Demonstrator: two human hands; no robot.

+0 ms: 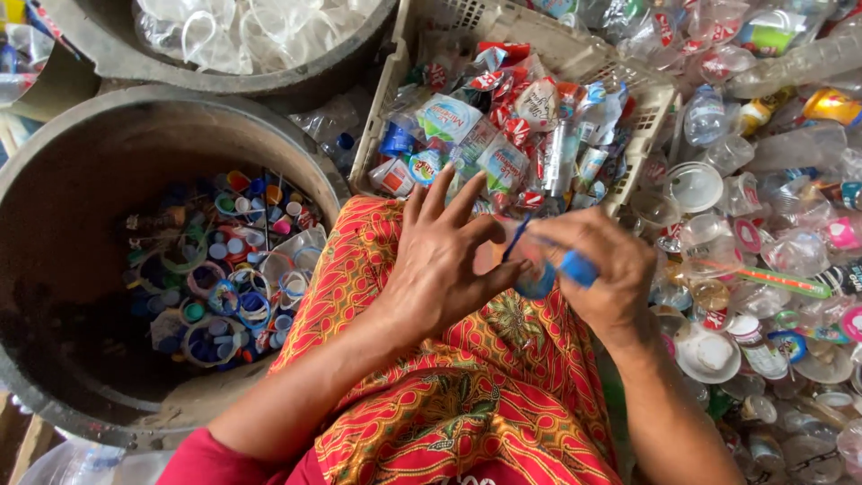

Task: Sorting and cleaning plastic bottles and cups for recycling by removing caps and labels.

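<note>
My left hand (446, 259) and my right hand (603, 268) meet over my lap, which is covered by a red and orange patterned cloth (467, 377). Between them is a small clear plastic bottle (530, 260) with a blue cap (579, 268). The right hand grips the cap end. The left hand's thumb and forefinger pinch the bottle's side, the other fingers spread upward. Much of the bottle is hidden by the fingers.
A large dark tub (54, 296) at left holds several coloured caps and rings. A second tub (117, 54) above holds clear plastic cups. A beige basket (382, 99) ahead holds crumpled labels and wrappers. Loose clear cups and bottles (763, 224) pile at right.
</note>
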